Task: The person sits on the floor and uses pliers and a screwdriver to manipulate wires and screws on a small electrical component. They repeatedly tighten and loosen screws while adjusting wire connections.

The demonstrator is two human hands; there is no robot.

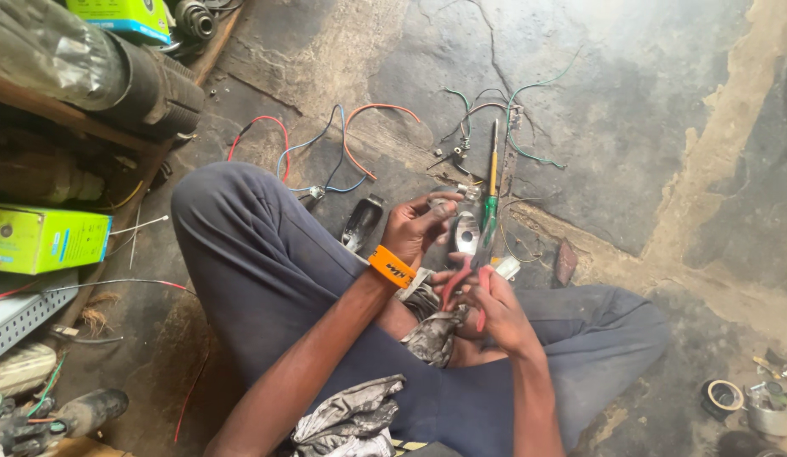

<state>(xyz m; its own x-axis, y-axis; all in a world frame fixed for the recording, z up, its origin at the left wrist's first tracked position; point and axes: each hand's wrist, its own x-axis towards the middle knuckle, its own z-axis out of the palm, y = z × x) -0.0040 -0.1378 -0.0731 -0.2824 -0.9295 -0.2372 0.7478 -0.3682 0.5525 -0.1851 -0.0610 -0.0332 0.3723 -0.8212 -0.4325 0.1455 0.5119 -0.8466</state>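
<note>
Hands closed, left gripping metal part, right squeezing red-handled pliers, green boxes left.

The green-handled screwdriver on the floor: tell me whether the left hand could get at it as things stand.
Probably yes. The screwdriver lies in the open on the concrete just beyond the left hand, with only loose wires nearby. But that hand's grip is already taken up with a small metal part, so it would have to free itself first.
</note>
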